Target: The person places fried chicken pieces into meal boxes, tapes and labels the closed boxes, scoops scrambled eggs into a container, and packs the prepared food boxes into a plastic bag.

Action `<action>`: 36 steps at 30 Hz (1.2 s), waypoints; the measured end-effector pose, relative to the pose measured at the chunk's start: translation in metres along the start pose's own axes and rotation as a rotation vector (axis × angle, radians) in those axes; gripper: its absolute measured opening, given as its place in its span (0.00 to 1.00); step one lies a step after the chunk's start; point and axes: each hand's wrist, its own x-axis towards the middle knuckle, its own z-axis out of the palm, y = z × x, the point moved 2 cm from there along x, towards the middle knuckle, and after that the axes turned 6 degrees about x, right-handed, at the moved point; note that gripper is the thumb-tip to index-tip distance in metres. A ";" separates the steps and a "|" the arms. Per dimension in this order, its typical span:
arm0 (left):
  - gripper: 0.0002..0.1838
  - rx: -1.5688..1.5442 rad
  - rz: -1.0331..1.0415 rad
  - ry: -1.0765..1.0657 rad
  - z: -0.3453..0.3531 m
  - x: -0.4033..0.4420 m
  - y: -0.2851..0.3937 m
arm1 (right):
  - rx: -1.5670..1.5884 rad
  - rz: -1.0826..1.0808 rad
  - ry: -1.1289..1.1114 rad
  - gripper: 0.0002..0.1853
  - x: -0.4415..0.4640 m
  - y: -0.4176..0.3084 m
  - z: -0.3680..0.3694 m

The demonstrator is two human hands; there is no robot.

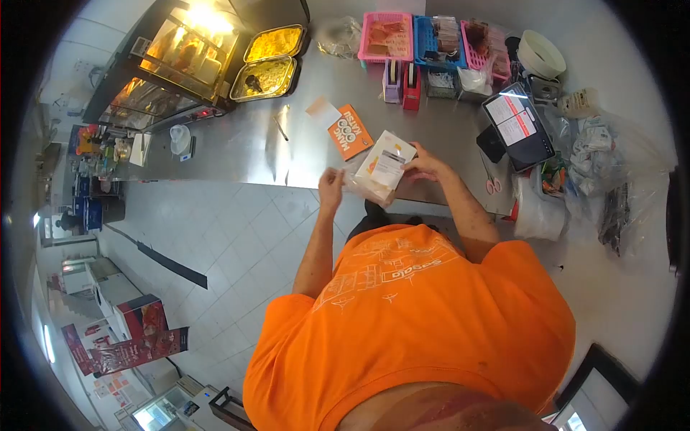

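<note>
My right hand point(425, 165) grips the right side of a white box point(388, 159) with yellow and orange print, held tilted over the counter's front edge. Clear plastic point(370, 191), which looks like a bag, hangs about the box's lower left part. My left hand point(330, 188) has its fingers pinched at the left edge of this plastic. Just behind the box, an orange card point(350, 132) lettered "MANG KATSU" lies on the steel counter point(251, 154). A pale slip of paper point(323, 112) lies against the card.
Pink and blue baskets point(364, 50) and tape dispensers point(411, 87) stand at the back. To the right are a tablet on a stand point(519, 126), scissors point(491, 183) and plastic bags point(593, 151). Food trays point(264, 77) sit beside a lit display case point(180, 54) at the left.
</note>
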 end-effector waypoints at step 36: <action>0.46 1.095 0.741 -0.293 0.153 0.023 0.094 | -0.925 -0.783 0.481 0.16 -0.084 -0.057 -0.039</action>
